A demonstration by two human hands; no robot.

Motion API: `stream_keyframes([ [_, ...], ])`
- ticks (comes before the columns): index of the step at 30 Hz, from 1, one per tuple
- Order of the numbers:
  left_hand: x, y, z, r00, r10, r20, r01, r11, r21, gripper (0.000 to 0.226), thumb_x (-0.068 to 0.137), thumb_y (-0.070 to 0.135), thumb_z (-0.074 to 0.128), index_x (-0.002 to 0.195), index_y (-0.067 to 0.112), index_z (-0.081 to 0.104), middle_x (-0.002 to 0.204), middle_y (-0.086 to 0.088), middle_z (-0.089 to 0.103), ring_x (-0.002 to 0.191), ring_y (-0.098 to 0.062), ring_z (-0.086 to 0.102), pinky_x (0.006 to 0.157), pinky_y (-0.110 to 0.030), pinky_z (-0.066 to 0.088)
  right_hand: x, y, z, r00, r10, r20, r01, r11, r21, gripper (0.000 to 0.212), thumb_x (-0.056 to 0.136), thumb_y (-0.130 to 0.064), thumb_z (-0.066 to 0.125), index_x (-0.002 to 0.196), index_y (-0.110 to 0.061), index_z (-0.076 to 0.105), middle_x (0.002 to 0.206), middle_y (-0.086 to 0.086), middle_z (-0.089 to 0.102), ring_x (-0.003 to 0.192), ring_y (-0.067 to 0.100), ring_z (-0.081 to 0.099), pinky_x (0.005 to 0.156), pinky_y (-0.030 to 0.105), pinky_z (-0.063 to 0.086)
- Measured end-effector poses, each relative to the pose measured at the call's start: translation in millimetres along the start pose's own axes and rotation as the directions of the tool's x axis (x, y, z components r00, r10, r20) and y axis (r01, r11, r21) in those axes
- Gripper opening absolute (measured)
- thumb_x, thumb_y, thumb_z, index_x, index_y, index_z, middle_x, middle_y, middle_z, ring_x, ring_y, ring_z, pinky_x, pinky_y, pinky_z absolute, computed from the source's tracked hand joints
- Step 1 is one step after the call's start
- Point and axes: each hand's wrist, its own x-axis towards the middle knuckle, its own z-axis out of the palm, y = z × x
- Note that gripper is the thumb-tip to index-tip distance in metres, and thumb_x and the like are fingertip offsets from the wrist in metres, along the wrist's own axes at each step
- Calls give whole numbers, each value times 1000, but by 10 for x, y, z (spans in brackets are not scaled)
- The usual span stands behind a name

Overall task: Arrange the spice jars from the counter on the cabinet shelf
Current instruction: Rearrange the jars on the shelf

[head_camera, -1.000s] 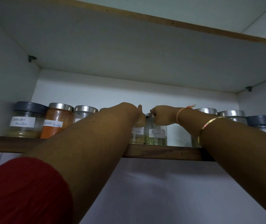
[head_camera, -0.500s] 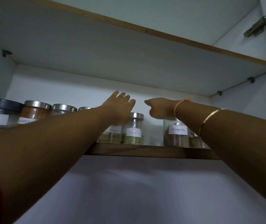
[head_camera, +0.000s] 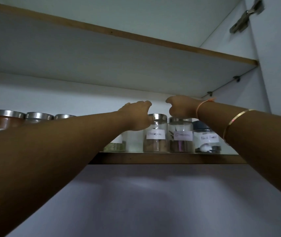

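Head view. Likely step: aligning jars on cabinet shelf [head_camera: 170, 159]. Left hand [head_camera: 136, 117] pinches lid of brown-filled jar [head_camera: 155, 144]; right hand [head_camera: 182, 108] curled atop purple-labelled jar [head_camera: 180, 145] just right, grasp indeterminable. Next: nudge both flush.

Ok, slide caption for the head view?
Overhead, left hand and right hand reach neighbouring spice jars on the cabinet shelf.

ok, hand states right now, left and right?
Left hand: grips the brown-spice jar by its lid.
Right hand: curled over the pink-label jar; grip cannot be told.
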Motion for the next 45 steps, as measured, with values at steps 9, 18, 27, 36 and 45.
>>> stream_keyframes([
  [9,326,249,35,990,-53,129,61,996,-59,84,89,48,55,151,16,8,154,-8,28,138,-27,33,108,-34,29,-3,485,79,997,-38,70,38,999,-8,49,93,-35,51,128,-1,53,131,16,56,120,30,52,102,39,43],
  [18,389,166,89,983,-41,180,35,999,36,49,86,40,63,128,19,50,123,-1,58,98,-15,49,80,-24,35,132,512,198,992,-119,49,119,993,-3,48,80,-40,69,110,-3,66,107,11,68,95,24,61,80,32,49],
  [27,394,13,32,979,-51,197,16,985,174,56,84,49,62,131,21,50,127,1,57,113,-20,51,88,-30,38,194,325,294,987,-160,-15,160,987,3,53,76,-38,74,115,-4,63,112,11,65,100,26,60,79,30,47],
  [36,326,-272,117,991,-87,102,68,981,180,63,77,53,67,126,19,45,120,-3,61,97,-20,53,74,-27,33,272,83,386,982,-186,-19,186,982,10,51,77,-35,74,114,-3,59,112,12,63,99,26,58,75,30,45],
  [45,455,-232,92,985,-92,144,59,973,223,45,80,43,68,111,13,55,114,-4,60,96,-20,52,76,-27,38,394,106,312,988,-152,15,149,982,120,30,80,-21,70,99,2,70,104,17,70,93,27,64,74,31,47],
])
